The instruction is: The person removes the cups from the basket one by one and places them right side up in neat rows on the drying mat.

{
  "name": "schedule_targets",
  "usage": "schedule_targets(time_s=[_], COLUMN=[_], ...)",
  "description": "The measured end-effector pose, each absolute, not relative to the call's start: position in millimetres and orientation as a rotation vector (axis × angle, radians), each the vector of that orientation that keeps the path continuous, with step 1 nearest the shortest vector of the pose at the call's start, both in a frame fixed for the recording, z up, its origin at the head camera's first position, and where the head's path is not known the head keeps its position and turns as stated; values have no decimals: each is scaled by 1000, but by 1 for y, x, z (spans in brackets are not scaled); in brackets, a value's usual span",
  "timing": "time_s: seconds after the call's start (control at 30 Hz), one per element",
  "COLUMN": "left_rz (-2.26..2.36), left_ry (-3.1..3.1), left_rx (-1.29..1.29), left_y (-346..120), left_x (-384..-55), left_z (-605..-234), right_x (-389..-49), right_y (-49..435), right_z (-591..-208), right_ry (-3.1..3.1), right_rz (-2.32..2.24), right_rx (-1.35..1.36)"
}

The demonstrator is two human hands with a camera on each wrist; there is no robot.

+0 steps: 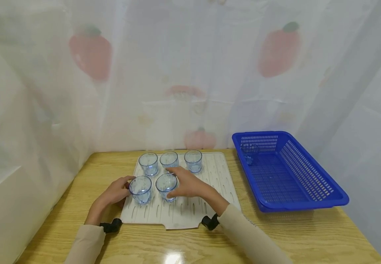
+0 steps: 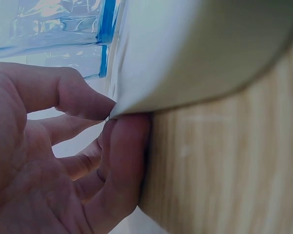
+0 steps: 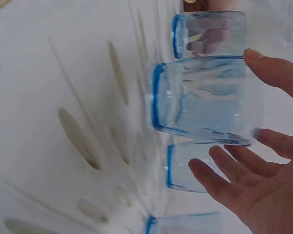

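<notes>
My left hand (image 1: 115, 191) is beside the left edge of a whitish drying mat (image 1: 213, 179), its fingers curled. Thumb and fingertip meet at the mat's edge in the left wrist view and pinch it. Just right of that hand a clear bluish glass (image 1: 141, 196) stands upright. Around a second front glass (image 3: 210, 100) my right hand (image 3: 263, 180) is spread, thumb tip at one side of the rim and fingers along the other. Those fingers look loose and fairly straight. Behind stand three more glasses: left (image 1: 149, 165), middle (image 1: 169, 160) and right (image 1: 193, 162).
To the right sits a blue slotted plastic basket (image 1: 266, 179), with a small clear bluish thing (image 1: 249, 159) at its far left inside. Both stand on a wooden table (image 1: 137, 244). White sheeting with faint red fruit prints (image 1: 278, 49) hangs around it.
</notes>
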State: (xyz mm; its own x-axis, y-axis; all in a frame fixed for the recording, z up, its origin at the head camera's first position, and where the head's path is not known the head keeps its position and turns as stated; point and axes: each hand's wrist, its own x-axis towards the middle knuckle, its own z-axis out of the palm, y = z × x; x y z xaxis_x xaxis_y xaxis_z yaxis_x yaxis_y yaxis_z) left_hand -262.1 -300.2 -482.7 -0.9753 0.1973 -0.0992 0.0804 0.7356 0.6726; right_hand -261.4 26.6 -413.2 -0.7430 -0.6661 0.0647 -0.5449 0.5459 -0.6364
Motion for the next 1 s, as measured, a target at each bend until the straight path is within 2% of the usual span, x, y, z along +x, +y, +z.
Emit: schedule_targets(time_s=[0.47,1.0], left_rz=[1072,1061], left_ry=[2761,2762], left_rx=[232,225], left_y=[-301,-299], left_x=[-262,-261], left_z=[-481,-479], right_x=[-236,-220], right_y=[51,122], right_z=[-366,-302], right_ry=[2617,2692], right_rz=[-1083,-1249], right_rx=[-1110,-1254])
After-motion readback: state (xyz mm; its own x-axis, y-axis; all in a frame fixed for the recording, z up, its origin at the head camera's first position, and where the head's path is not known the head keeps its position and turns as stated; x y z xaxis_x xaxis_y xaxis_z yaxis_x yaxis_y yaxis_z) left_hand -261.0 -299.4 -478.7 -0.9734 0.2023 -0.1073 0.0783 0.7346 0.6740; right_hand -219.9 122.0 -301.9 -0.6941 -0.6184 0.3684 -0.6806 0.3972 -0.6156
